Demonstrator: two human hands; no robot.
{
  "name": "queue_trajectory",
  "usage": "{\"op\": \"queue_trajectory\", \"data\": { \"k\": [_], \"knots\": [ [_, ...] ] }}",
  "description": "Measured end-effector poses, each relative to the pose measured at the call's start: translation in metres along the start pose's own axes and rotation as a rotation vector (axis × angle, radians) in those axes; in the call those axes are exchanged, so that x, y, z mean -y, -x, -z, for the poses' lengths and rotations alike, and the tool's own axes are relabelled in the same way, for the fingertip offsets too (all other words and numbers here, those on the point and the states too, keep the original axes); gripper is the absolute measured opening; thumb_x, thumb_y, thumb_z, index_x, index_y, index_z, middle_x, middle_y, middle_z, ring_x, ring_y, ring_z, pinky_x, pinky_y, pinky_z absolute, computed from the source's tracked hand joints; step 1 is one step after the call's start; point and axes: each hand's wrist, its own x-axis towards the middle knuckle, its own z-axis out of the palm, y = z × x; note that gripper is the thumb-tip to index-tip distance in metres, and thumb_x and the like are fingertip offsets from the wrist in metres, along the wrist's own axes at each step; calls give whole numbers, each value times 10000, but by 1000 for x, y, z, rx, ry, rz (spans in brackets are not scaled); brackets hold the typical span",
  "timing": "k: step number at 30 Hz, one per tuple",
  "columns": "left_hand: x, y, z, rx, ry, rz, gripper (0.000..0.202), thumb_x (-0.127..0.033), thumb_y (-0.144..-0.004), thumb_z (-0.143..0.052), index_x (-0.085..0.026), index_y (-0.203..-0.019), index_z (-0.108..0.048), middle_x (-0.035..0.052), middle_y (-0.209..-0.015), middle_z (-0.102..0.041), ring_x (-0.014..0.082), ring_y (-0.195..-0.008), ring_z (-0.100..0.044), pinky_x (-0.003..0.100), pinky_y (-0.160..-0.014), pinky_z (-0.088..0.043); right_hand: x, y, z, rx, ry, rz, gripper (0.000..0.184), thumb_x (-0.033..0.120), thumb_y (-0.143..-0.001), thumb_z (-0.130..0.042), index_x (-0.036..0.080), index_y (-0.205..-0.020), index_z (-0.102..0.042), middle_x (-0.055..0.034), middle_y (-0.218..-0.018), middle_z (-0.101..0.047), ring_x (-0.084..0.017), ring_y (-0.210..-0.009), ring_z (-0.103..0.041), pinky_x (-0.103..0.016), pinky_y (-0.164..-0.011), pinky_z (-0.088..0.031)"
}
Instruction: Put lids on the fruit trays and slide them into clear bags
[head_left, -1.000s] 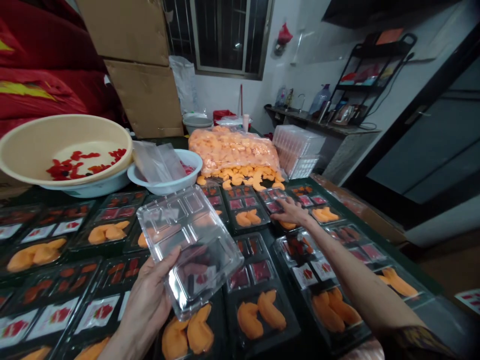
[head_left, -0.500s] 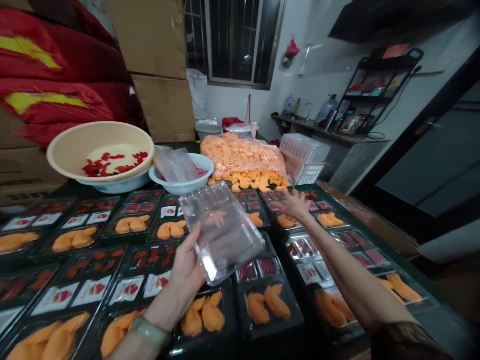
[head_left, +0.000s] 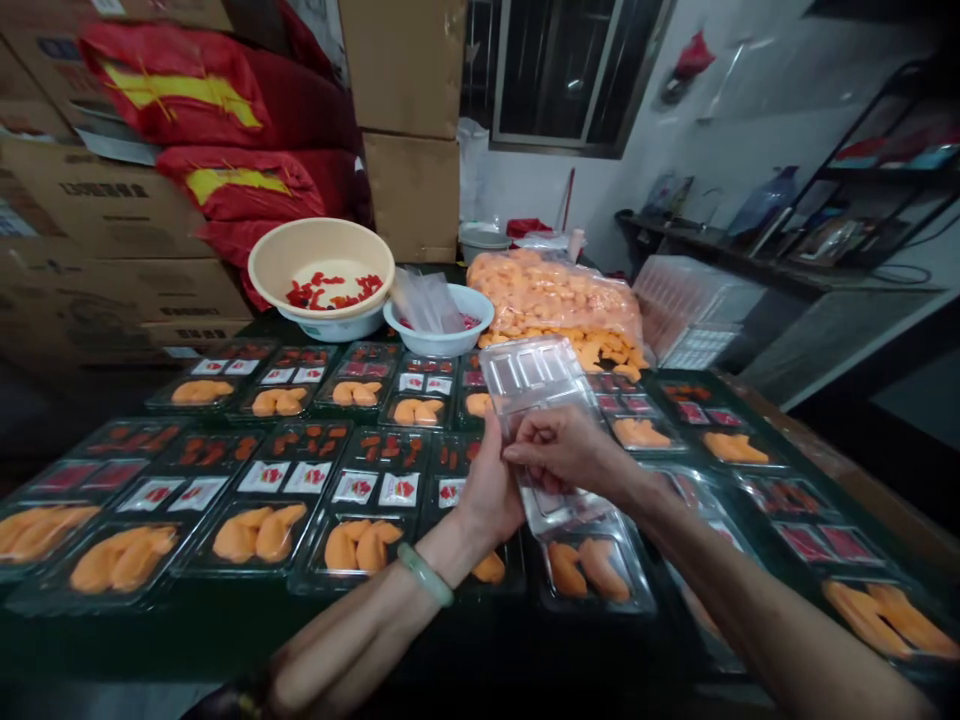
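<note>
My left hand [head_left: 487,490], with a pale green bangle [head_left: 425,574] on its wrist, holds a clear plastic tray lid [head_left: 534,380] upright from below. My right hand [head_left: 564,450] grips the same lid from the right, its fingers across the lid's middle. Both hands are above rows of black compartment trays. The nearest tray [head_left: 592,570] lies under the lid, holding orange dried fruit pieces and covered by clear plastic. Other trays, such as one at front centre [head_left: 360,530], hold orange pieces, red pieces and small printed labels.
Behind the trays lie a clear bag of orange pieces [head_left: 551,295] with loose pieces [head_left: 600,350] below it, a white bowl [head_left: 439,325] holding plastic sleeves, and a beige basin [head_left: 321,265] with red pieces. A stack of clear lids [head_left: 694,305] stands right; cardboard boxes and red sacks rise left.
My right hand has moved from above the right-hand trays to the lid, so both hands now hold it. The lid has turned more upright, and the view has shifted, with the table further away.
</note>
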Motion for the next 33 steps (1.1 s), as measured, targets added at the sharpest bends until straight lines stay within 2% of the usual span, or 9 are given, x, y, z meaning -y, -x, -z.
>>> {"op": "queue_trajectory", "data": {
  "k": [6,13,20,25,27,29,31,33],
  "knots": [
    [0,2,3,88,-53,-20,812,-705,-824,-100,-125,-457,-534,95,-466,-537,169,-491,-549,303,-602,-455,-1,0,8,93,-145,-45,189,335,-749,-601,170,-671,-553,57,-468,-524,-69,-320,-460,-164,-271,-309],
    [5,-1,5,-5,-27,-35,731,-707,-821,-210,-135,-488,-520,43,-438,-482,137,-458,-507,257,-541,-418,-4,1,5,56,-125,-21,260,384,-740,-609,160,-643,-520,56,-453,-526,-60,-320,-470,-162,-311,-353],
    [8,-2,7,58,-76,-26,777,-732,-803,-165,-132,-459,-517,89,-472,-534,155,-477,-525,279,-554,-419,-9,2,7,60,-211,-29,328,458,-674,-657,152,-655,-540,53,-455,-535,-67,-313,-462,-172,-295,-349],
    [9,-2,9,68,-80,-9,786,-741,-796,-167,-128,-462,-527,98,-479,-545,164,-492,-541,282,-556,-430,-11,2,10,102,-213,-42,280,427,-686,-620,160,-671,-538,53,-454,-519,-86,-324,-464,-192,-297,-341],
    [10,-2,9,59,-60,-11,774,-742,-794,-188,-129,-477,-538,87,-464,-535,159,-468,-523,284,-535,-426,-11,3,6,101,-160,-48,221,379,-730,-560,169,-675,-520,48,-471,-519,-90,-337,-464,-201,-321,-346],
    [12,-2,8,18,0,-53,704,-702,-814,-276,-119,-601,-609,57,-504,-557,140,-461,-512,278,-548,-435,-10,4,-1,44,-3,-14,145,278,-745,-507,178,-643,-481,44,-481,-503,-85,-372,-461,-200,-368,-339],
    [15,-2,6,-40,75,-130,546,-610,-836,-408,-125,-802,-656,33,-623,-610,129,-550,-557,265,-635,-458,-7,6,-11,-115,270,62,114,181,-712,-486,180,-607,-443,34,-506,-486,-78,-428,-437,-204,-421,-301],
    [18,-1,4,-78,126,-200,436,-535,-820,-518,-132,-918,-650,30,-765,-643,134,-722,-603,250,-765,-453,-2,8,-19,-266,516,131,106,136,-678,-484,178,-598,-429,24,-539,-479,-80,-474,-398,-221,-455,-254]
  ]
}}
